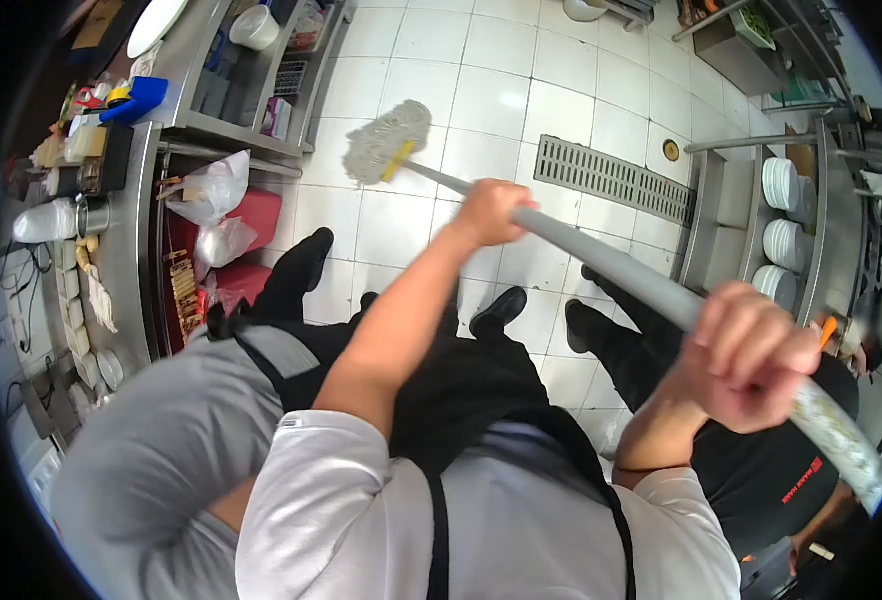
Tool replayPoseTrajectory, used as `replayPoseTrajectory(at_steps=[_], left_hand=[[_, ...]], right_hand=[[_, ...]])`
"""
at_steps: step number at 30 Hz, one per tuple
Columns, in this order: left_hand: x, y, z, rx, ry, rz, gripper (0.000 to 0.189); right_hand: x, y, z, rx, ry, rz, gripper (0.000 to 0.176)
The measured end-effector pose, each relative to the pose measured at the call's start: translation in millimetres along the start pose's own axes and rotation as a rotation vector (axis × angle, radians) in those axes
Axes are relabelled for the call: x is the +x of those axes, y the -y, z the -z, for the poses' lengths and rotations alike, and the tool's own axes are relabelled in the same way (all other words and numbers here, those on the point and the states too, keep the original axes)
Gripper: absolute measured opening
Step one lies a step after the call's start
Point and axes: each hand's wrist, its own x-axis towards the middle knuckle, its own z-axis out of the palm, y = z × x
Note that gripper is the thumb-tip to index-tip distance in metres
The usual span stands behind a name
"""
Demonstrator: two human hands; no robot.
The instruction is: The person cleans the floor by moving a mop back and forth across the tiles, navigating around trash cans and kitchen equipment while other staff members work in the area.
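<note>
Left grip (493,212) is closed round the grey mop handle (611,268), arm stretched forward. Right grip (751,357) is also wrapped on it, further up and nearer the camera, fingers curled over. Handle runs diagonally and continues past the right grip as a pale, blotchy section (841,445).

Mop head (389,138): grey strands, yellow clamp (398,160) at the handle joint. It's down on the white tile floor (491,50), ahead and slightly left, well apart from the slotted drain grate (616,180).

Left side: steel bench (138,265), plastic bags (211,190) and a red container (266,215) under its top, stacked white cups (46,222) on it. Right side: stacked white plates (781,185) on a shelf.

Two people close by: one in grey (176,430) at left, one in a black shirt with red lettering (776,500) at right. Several black shoes (498,312) on the tiles; can't tell whose each is.
</note>
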Motion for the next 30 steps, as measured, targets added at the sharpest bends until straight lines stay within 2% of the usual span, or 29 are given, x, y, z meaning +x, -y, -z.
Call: replayPoseTrajectory(at_steps=[2,3,5,7,8,10,13,14,15,18,21,27,30], left_hand=[[-26,27,27,0.081,0.018,0.056,0.015],[-44,51,36,0.142,0.087,0.180,0.015],[-70,79,60,0.204,0.043,0.198,0.019],[-84,95,55,0.326,-0.016,0.284,0.026],[-79,92,44,0.350,-0.069,0.300,0.027],[-50,72,16,0.390,-0.171,0.320,0.030],[11,7,-26,0.200,-0.221,0.418,0.027],[26,-11,-43,0.170,-0.302,0.308,0.025],[39,-23,-63,0.129,-0.336,0.293,0.024],[73,-76,-120,-0.205,-0.366,0.357,0.020],[103,-127,-165,-0.369,-0.312,0.347,0.015],[145,-158,-288,-0.706,-0.209,0.422,0.018],[149,-144,-339,-0.727,-0.190,0.420,0.020]], right_hand=[[-26,-29,-11,0.034,0.011,-0.034,0.032],[-45,-45,-15,0.062,0.022,-0.051,0.030],[-85,-72,-32,-0.081,-0.037,-0.168,0.031],[-103,-87,-27,0.052,0.050,-0.197,0.027],[-102,-86,-17,0.049,0.005,-0.244,0.027],[-79,-73,15,0.098,-0.037,-0.310,0.029],[-8,-24,63,-0.012,0.018,-0.258,0.036],[16,-2,68,-0.098,0.025,-0.281,0.035],[32,16,72,-0.098,0.064,-0.278,0.035],[70,69,82,-0.089,0.136,-0.256,0.034],[81,95,86,-0.184,0.132,-0.200,0.032],[77,81,92,-0.686,-0.103,-0.085,0.027],[60,39,114,-1.000,-0.183,-0.229,0.025]])
